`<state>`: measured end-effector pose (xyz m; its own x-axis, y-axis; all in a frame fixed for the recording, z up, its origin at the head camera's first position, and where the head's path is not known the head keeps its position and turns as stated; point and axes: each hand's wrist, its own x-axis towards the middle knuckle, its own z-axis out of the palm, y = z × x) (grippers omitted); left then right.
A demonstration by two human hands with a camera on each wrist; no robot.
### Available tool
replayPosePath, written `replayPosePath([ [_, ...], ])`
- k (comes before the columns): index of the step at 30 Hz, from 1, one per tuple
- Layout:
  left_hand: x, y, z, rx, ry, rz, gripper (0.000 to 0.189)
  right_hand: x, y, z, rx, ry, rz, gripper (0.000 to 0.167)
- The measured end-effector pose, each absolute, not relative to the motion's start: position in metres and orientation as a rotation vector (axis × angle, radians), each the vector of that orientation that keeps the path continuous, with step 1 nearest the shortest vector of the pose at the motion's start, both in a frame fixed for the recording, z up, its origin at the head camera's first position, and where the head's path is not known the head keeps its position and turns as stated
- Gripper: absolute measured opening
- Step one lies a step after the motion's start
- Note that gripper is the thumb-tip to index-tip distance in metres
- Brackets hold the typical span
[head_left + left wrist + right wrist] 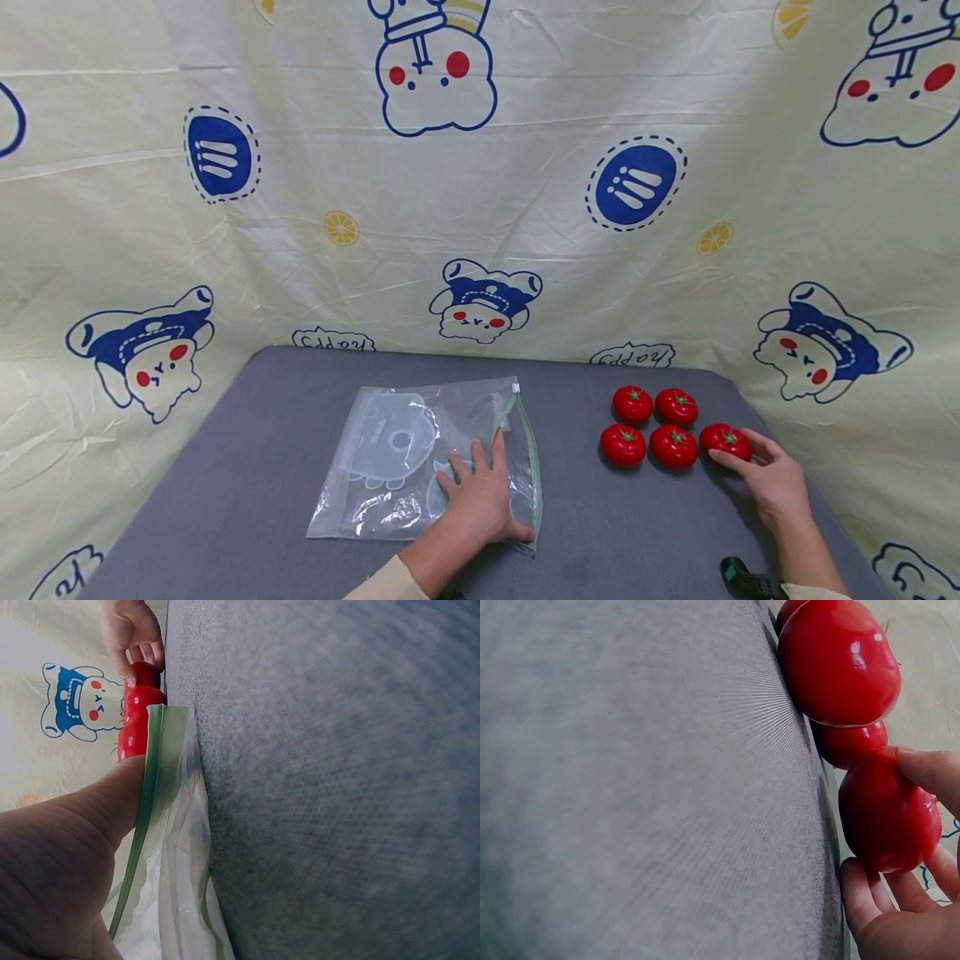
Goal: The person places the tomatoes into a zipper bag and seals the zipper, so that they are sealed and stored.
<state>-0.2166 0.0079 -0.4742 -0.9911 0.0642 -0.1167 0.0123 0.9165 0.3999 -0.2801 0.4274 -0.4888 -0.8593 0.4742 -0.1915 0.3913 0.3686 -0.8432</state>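
A clear zip bag (468,400) with pale printed shapes and a green zip edge lies flat on the table. My left hand (480,500) rests on its zip side, fingers spread and straight. In the left wrist view the green zip strip (154,761) crosses in front of part of that hand. My right hand (776,483) grips the tomato (725,441) at the right end of the front row, thumb on one side and fingers on the other. Up close, the right wrist view shows this red tomato (885,814) between thumb and fingertips.
Several other red tomatoes (673,447) stand grouped just left of the held one. Grey cloth covers the table (300,400). Behind it hangs a cream printed sheet (525,208). A black device (746,577) sits by my right wrist.
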Motion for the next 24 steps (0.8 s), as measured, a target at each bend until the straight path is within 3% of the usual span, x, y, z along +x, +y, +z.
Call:
replayPosePath([
  [24,-0.218,0.009,-0.477,0.04,2.925,0.601,0.149,-0.256,0.4,-0.465,-0.745,-2.463,1.515,0.097],
])
